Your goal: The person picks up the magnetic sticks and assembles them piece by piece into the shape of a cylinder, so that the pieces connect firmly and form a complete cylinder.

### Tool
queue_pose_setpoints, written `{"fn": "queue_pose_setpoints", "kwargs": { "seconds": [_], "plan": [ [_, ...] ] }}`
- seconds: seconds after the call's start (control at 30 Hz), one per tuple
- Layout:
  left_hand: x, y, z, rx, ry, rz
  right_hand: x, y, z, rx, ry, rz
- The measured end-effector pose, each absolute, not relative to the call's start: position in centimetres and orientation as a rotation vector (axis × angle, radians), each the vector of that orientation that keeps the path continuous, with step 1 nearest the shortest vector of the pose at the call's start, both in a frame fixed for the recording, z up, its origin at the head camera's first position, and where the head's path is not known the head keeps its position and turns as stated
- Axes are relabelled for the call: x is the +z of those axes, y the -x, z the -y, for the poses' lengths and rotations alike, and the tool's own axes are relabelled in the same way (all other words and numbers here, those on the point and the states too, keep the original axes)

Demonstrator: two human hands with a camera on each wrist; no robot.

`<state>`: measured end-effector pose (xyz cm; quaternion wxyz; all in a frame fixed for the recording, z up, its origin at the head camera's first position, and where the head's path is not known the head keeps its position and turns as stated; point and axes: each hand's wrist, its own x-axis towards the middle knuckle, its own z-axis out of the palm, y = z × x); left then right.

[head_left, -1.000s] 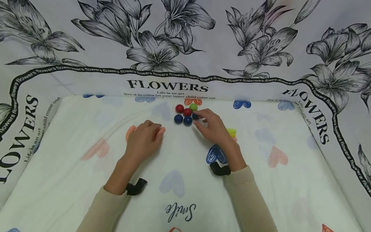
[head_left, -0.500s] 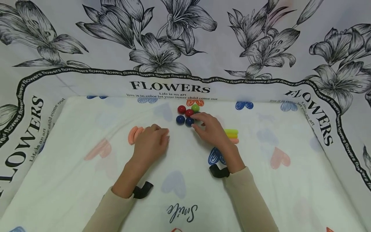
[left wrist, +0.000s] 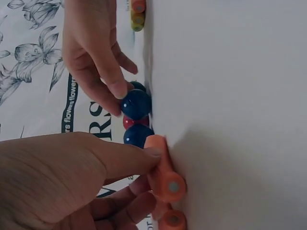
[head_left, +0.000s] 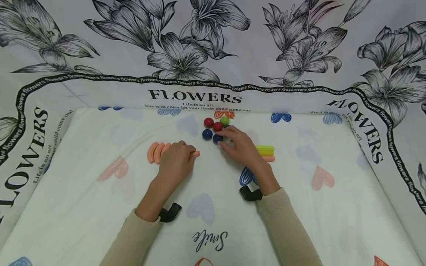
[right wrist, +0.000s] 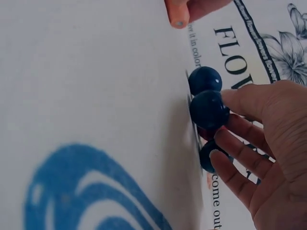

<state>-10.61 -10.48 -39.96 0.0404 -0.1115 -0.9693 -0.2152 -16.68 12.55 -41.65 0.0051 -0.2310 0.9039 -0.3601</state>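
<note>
My left hand (head_left: 176,159) pinches an orange magnetic stick (left wrist: 160,160) between thumb and fingers; one end pokes out past the fingertips (head_left: 193,149). Right beside this hand lie several curved orange sticks (head_left: 153,152), partly covered by it. My right hand (head_left: 241,146) holds the nearest dark blue ball (right wrist: 209,109) between thumb and fingers. This ball sits in a cluster with another blue ball (head_left: 207,134), two red balls (head_left: 208,122) and a green ball (head_left: 224,120). A further blue ball (right wrist: 208,155) is mostly hidden behind my right fingers in the head view.
Straight sticks in green, yellow (head_left: 266,152) and orange lie just right of my right hand. A white cloth (head_left: 293,229) with printed hearts covers the surface. Behind it stands a flower-printed fabric backdrop (head_left: 126,66). A black strap end (head_left: 171,212) sticks out at each wrist.
My left hand has moved right, and an orange stick now shows at its fingertips. More curved sticks are uncovered behind it. My right hand has shifted from the rear blue ball to the nearer one.
</note>
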Motion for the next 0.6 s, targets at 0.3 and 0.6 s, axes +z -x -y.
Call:
{"fn": "queue_pose_setpoints", "kwargs": {
  "seconds": [0.3, 0.6],
  "plan": [
    [-39.1, 11.4, 9.6, -0.763, 0.388, 3.037, -41.7, 16.4, -12.3, -1.116, 0.713, -2.820],
    [-38.8, 11.9, 10.3, -1.013, 0.344, 3.128, -41.7, 16.5, -11.7, -1.095, 0.692, -2.803]
  ]
}}
